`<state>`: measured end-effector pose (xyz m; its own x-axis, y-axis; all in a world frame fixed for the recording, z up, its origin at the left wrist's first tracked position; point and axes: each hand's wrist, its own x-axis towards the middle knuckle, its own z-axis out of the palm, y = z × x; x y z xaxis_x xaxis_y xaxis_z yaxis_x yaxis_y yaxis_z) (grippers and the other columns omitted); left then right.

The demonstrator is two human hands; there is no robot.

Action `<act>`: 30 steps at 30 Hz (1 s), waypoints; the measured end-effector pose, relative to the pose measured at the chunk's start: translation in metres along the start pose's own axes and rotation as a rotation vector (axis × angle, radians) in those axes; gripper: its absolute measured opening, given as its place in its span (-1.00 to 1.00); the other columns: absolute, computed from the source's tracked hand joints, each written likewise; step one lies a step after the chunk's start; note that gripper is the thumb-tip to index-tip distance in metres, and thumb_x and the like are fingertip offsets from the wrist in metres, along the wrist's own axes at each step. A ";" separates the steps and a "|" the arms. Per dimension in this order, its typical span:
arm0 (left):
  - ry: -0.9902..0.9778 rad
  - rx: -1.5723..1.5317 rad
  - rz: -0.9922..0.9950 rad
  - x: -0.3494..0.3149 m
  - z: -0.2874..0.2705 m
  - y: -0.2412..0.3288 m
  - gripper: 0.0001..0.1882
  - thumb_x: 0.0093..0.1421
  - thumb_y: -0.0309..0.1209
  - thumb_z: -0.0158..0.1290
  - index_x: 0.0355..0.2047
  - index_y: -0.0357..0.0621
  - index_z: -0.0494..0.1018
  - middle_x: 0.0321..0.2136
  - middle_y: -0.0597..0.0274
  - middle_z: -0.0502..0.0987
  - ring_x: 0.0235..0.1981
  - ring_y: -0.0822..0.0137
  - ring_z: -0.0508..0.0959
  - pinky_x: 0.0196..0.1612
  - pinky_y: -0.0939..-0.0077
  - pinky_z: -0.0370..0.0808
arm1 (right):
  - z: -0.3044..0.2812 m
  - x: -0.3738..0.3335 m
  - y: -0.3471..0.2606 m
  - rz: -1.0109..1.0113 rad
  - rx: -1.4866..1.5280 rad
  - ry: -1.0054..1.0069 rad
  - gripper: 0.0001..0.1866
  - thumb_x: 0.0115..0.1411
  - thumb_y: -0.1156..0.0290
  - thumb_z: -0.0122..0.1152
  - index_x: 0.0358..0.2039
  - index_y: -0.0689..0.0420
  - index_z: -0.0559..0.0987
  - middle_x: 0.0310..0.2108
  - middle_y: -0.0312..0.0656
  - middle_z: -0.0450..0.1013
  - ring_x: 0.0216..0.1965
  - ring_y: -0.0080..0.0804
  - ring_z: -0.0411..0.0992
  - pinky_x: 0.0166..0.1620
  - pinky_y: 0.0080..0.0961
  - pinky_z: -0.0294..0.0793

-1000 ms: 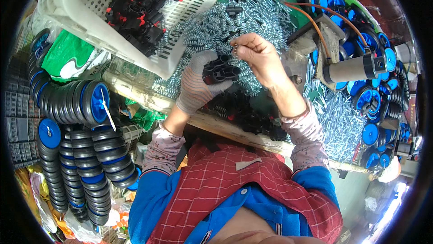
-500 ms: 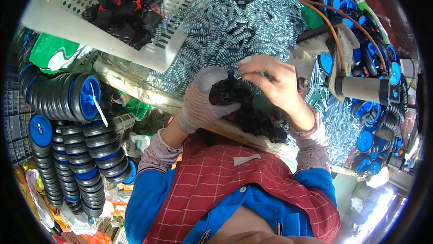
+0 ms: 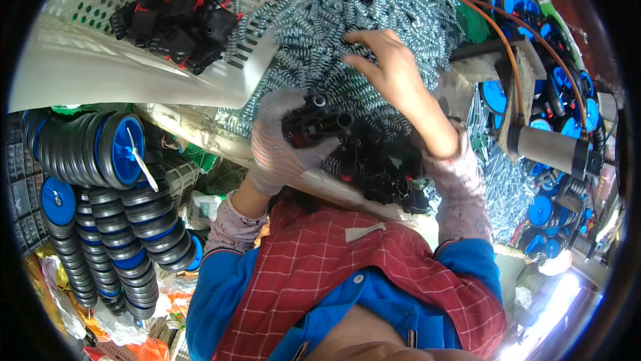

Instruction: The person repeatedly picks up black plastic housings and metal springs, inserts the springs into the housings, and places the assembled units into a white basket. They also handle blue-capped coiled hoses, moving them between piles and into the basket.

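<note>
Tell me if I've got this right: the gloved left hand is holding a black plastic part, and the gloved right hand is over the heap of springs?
Not quite: the right hand is bare, as the head view shows. The gloved left hand is holding a black plastic part, and the right hand is over the heap of springs.

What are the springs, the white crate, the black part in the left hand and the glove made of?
Springs: metal, perhaps steel, judging by their bright silvery shine.
Crate: probably plastic, with smooth off-white walls and regular holes.
Black part: likely hard plastic, dark with small highlights; exact kind unclear.
Glove: seemingly knitted fabric, matte grey with thin stripes.
</note>
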<state>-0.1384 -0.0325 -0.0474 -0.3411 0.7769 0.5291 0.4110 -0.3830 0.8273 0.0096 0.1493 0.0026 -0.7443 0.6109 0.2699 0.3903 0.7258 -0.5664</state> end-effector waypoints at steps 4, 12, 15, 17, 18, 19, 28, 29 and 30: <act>0.007 0.079 -0.023 0.000 -0.003 0.000 -0.18 -0.26 -0.41 0.50 0.01 -0.14 0.31 -0.12 -0.01 0.46 -0.15 0.07 0.53 -0.09 0.26 0.54 | 0.013 0.002 0.021 -0.159 -0.256 0.015 -0.77 0.11 0.41 0.35 -0.20 0.17 0.62 -0.26 -0.11 0.60 -0.19 -0.22 0.52 -0.11 -0.32 0.51; -0.036 0.125 0.034 -0.007 0.014 0.022 -0.23 -0.28 -0.40 0.51 -0.04 -0.16 0.36 -0.12 -0.01 0.48 -0.16 0.06 0.56 -0.10 0.28 0.56 | -0.065 -0.074 -0.053 -0.114 0.297 -0.185 -0.81 0.15 0.63 0.24 -0.19 0.22 0.64 -0.18 -0.14 0.54 -0.17 -0.32 0.56 -0.10 -0.48 0.55; -0.046 0.225 0.135 -0.005 0.025 0.039 -0.26 -0.26 -0.36 0.51 -0.07 -0.20 0.37 -0.12 -0.04 0.48 -0.15 0.04 0.56 -0.10 0.26 0.56 | -0.071 -0.099 -0.056 -0.217 0.153 -0.041 -0.79 0.14 0.61 0.26 -0.18 0.21 0.64 -0.22 -0.10 0.54 -0.15 -0.18 0.54 -0.09 -0.39 0.56; -0.038 0.202 0.133 -0.006 0.034 0.045 -0.28 -0.24 -0.35 0.51 -0.09 -0.24 0.38 -0.13 -0.06 0.49 -0.14 0.00 0.55 -0.11 0.27 0.57 | -0.077 -0.108 -0.054 -0.280 0.130 -0.060 -0.70 0.13 0.61 0.26 -0.08 0.19 0.61 -0.12 -0.09 0.54 -0.12 -0.12 0.53 -0.07 -0.33 0.56; -0.082 0.224 0.167 -0.001 0.038 0.055 -0.28 -0.23 -0.36 0.51 -0.08 -0.24 0.37 -0.14 -0.05 0.50 -0.15 0.05 0.56 -0.11 0.30 0.58 | -0.079 -0.110 -0.052 -0.297 0.139 -0.079 -0.67 0.13 0.62 0.26 -0.05 0.19 0.60 -0.09 -0.09 0.54 -0.12 -0.12 0.52 -0.06 -0.32 0.55; -0.125 0.245 0.202 0.005 0.043 0.064 -0.28 -0.22 -0.37 0.50 -0.07 -0.25 0.36 -0.14 -0.04 0.50 -0.16 0.09 0.57 -0.12 0.33 0.58 | -0.082 -0.113 -0.048 -0.316 0.148 -0.097 -0.64 0.12 0.64 0.25 -0.03 0.18 0.60 -0.06 -0.09 0.53 -0.11 -0.12 0.52 -0.06 -0.32 0.55; -0.445 0.116 0.114 0.017 0.101 0.063 -0.34 -0.16 -0.37 0.45 -0.10 -0.15 0.31 -0.11 0.09 0.48 -0.14 0.21 0.56 -0.05 0.38 0.53 | -0.095 -0.223 0.009 0.277 -0.047 0.067 -0.69 0.24 0.35 0.24 -0.04 0.20 0.58 -0.15 -0.03 0.55 -0.12 -0.11 0.54 -0.08 -0.31 0.54; -0.509 0.143 0.169 0.018 0.111 0.063 -0.34 -0.15 -0.37 0.45 -0.10 -0.16 0.29 -0.09 0.08 0.47 -0.12 0.20 0.55 -0.03 0.39 0.51 | -0.090 -0.238 0.019 0.323 -0.122 0.029 -0.71 0.22 0.34 0.26 -0.08 0.21 0.59 -0.17 -0.02 0.55 -0.14 -0.05 0.54 -0.08 -0.26 0.55; -0.540 0.130 0.184 0.017 0.121 0.062 -0.34 -0.17 -0.35 0.45 -0.14 -0.16 0.28 -0.13 0.05 0.48 -0.16 0.12 0.55 -0.06 0.36 0.51 | -0.082 -0.253 0.027 0.296 -0.169 0.055 -0.67 0.17 0.33 0.32 -0.08 0.20 0.59 -0.18 0.01 0.53 -0.09 -0.02 0.50 -0.04 -0.22 0.52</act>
<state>-0.0163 0.0179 -0.0098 0.2111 0.8610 0.4627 0.5343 -0.4980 0.6830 0.2525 0.0407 -0.0172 -0.5570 0.8155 0.1573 0.6726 0.5541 -0.4905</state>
